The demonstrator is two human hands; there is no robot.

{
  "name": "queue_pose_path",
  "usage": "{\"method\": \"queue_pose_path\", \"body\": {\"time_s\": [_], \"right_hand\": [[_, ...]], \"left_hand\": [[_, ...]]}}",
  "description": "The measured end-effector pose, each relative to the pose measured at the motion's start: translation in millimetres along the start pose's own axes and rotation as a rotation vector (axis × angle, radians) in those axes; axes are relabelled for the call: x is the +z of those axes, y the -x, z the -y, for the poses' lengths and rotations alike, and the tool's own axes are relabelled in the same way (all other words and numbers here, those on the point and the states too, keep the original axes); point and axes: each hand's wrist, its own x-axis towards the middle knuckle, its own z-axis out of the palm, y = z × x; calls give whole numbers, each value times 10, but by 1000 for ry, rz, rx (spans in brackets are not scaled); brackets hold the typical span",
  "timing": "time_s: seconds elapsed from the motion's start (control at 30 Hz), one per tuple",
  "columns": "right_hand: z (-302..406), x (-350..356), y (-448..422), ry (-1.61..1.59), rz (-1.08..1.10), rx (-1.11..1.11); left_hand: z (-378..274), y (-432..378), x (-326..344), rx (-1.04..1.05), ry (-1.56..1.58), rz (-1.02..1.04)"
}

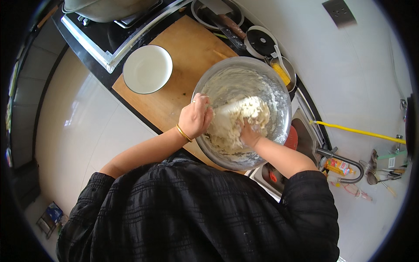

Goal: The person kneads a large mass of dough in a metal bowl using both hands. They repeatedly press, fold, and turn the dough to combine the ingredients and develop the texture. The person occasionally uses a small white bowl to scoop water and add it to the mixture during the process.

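A large steel mixing bowl [284,108] sits tilted at the right end of a wooden cutting board [188,36]. Inside it lies shaggy, floury dough [257,108], with pale dough smeared up the wall. My left hand [197,114], with a ring and a gold bangle at the wrist, is closed over the bowl's left rim; flour sticks to its fingers. Deep in the bowl, my right hand [251,133] grips into the dough, which hides most of its fingers. A white enamel bowl with a dark rim [147,69] stands on the board, left of the steel bowl.
A gas stove [104,36] bearing a large pot [101,9] is at upper left. Along the wall are a cleaver [216,6], a dark-handled knife [234,39], and a pan holding corn [281,72]. To the right lie a sink [306,127], a faucet [356,172] and a yellow hose [360,131].
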Motion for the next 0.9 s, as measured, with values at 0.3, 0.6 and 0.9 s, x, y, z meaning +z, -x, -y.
{"method": "queue_pose_path", "body": {"time_s": [0.3, 0.6, 0.9], "right_hand": [[200, -547, -471, -85, -421, -89], [52, -1529, -138, -212, 72, -359], [614, -1006, -849, -192, -502, -126]], "left_hand": [[-12, -22, 20, 19, 7, -24], [12, -31, -2, 61, -21, -56], [-43, 1, -6, 27, 3, -44]]}}
